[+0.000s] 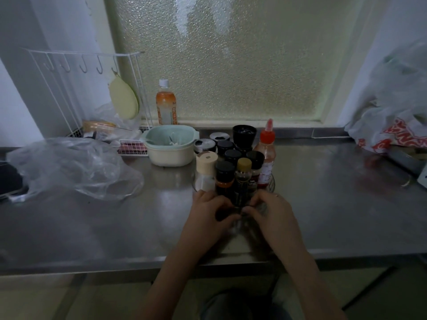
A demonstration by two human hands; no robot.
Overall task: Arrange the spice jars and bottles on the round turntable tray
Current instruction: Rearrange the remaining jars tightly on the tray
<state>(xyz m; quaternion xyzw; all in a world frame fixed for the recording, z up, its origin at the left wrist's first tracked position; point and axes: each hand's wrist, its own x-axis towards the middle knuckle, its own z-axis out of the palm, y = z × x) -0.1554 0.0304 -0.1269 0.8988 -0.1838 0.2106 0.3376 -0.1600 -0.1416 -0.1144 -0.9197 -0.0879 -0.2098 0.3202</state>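
Several spice jars and bottles stand packed together on the clear round turntable tray (273, 184) at mid counter. Along the near side are a beige-capped jar (206, 159), a black-capped jar with an orange label (224, 170) and a gold-capped bottle (244, 165). A red sauce bottle (266, 153) stands at the right and a black grinder (244, 134) at the back. My left hand (208, 214) and my right hand (271, 211) meet at the tray's near rim, just below the gold-capped bottle. Both have curled fingers that seem to grip that rim, which they hide.
A pale green bowl (171, 144) sits just left of the tray, with an orange drink bottle (166, 105) behind it. A crumpled clear plastic bag (69, 167) and a white wire rack (87, 65) fill the left; more bags (392, 116) lie at the right. The counter's front edge (231, 259) is near.
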